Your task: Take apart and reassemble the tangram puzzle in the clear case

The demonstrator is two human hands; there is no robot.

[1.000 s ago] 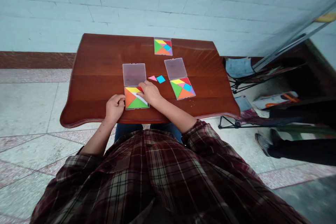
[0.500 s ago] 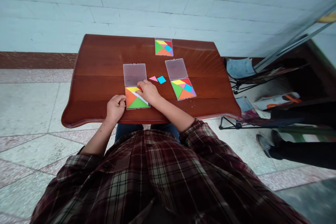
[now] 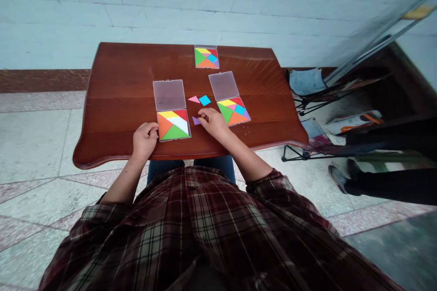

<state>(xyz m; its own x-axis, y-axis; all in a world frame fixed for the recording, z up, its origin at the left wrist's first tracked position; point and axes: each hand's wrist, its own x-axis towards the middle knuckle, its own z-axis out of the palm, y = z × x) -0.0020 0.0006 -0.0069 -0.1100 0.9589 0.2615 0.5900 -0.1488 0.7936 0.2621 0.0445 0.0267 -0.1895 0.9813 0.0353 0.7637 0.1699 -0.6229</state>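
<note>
The near-left tangram case (image 3: 174, 138) lies with its lid opened away from me. In it are orange, green, yellow and red pieces, and a bare white strip shows on its right side. My left hand (image 3: 145, 140) has curled fingers at the case's left edge, thumb and forefinger against it. Just right of the case, my right hand (image 3: 215, 123) pinches a purple triangle (image 3: 195, 120) low over the table. Beyond that hand, a pink triangle (image 3: 194, 99) and a blue square (image 3: 205, 100) lie loose on the wood.
A second open tangram case (image 3: 234, 112) with its pieces lies to the right on the brown table (image 3: 119, 95). A third case (image 3: 206, 58) sits at the back edge. Folding stools (image 3: 309, 82) and a person's legs (image 3: 385, 186) are at the right.
My right hand has moved right, off the near-left case, and the purple triangle now shows at its fingertips. My left hand stays at the case's edge. The view has shifted slightly.
</note>
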